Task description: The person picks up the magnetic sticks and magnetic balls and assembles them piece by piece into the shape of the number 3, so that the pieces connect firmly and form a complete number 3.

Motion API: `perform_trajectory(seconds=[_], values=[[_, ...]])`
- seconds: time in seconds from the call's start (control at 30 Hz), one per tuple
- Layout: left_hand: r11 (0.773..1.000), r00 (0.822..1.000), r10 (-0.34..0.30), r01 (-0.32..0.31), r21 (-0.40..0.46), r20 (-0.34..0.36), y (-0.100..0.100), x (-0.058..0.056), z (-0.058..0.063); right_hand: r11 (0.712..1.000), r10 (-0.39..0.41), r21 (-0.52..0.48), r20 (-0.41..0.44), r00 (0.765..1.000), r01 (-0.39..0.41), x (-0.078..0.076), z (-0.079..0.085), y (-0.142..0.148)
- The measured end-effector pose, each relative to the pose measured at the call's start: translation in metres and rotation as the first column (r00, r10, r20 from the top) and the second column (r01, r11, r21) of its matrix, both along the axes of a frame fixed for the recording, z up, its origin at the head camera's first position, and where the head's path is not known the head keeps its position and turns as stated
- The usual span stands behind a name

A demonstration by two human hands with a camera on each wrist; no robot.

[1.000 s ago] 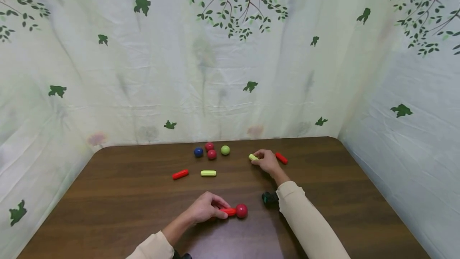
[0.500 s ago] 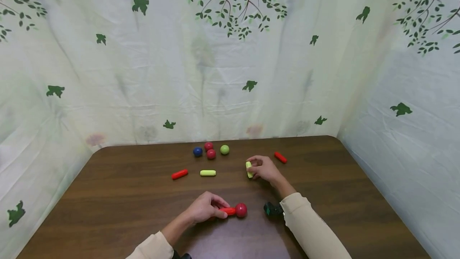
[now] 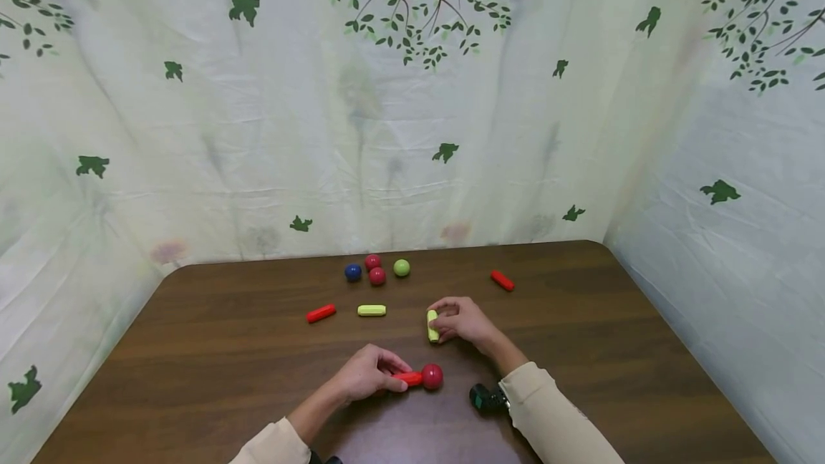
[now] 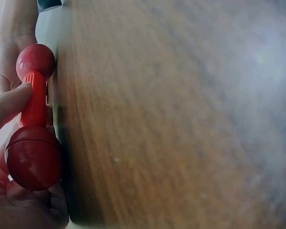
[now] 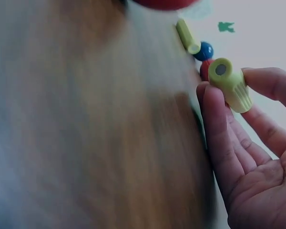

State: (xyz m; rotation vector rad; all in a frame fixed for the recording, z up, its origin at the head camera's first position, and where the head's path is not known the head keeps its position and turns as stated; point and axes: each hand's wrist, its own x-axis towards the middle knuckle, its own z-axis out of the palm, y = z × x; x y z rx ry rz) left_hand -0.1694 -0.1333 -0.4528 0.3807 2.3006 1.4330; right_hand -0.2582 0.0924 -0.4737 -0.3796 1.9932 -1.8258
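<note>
My left hand (image 3: 366, 374) grips a red ridged rod (image 3: 409, 379) low over the table, with a dark red ball (image 3: 432, 376) joined to its right end. A second red ball (image 4: 34, 160) at the rod's other end shows in the left wrist view, cradled by the palm. Farther right, my right hand (image 3: 469, 324) pinches a light yellow rod (image 3: 432, 326) between thumb and fingers. The right wrist view shows a grey disc in the near end of this yellow rod (image 5: 231, 88). It is apart from the red ball.
At the back of the brown table (image 3: 213, 349) sit a blue ball (image 3: 352, 273), two red balls (image 3: 377, 276) and a green ball (image 3: 402, 268). Nearer lie a red rod (image 3: 321, 313) and a yellow rod (image 3: 372, 311). Another red rod (image 3: 502, 281) lies back right. A leaf-printed curtain (image 3: 361, 163) hangs behind.
My right hand has brought the yellow rod from the back right toward me and leftward, turning it lengthwise toward me. My left hand has stayed put with the red rod and balls.
</note>
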Motion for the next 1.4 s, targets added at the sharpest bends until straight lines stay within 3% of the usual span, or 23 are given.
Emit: perform_trajectory(seconds=[0.33, 0.87, 1.4], values=[[1.0, 1.0, 0.003, -0.003, 0.002, 0.001, 0.0, 0.002, 0.002, 0.999, 0.038, -0.006, 0.017, 0.999, -0.038, 0.015, -0.001, -0.004], [1.0, 1.0, -0.006, 0.006, 0.013, 0.0, 0.0, 0.001, 0.0, 0.999, 0.035, -0.003, 0.025, 0.999, -0.035, 0.03, 0.0, -0.002], [1.0, 1.0, -0.003, 0.003, 0.011, -0.006, -0.001, 0.001, -0.001, 0.998, 0.055, -0.009, 0.006, 0.998, -0.055, 0.03, -0.005, -0.003]])
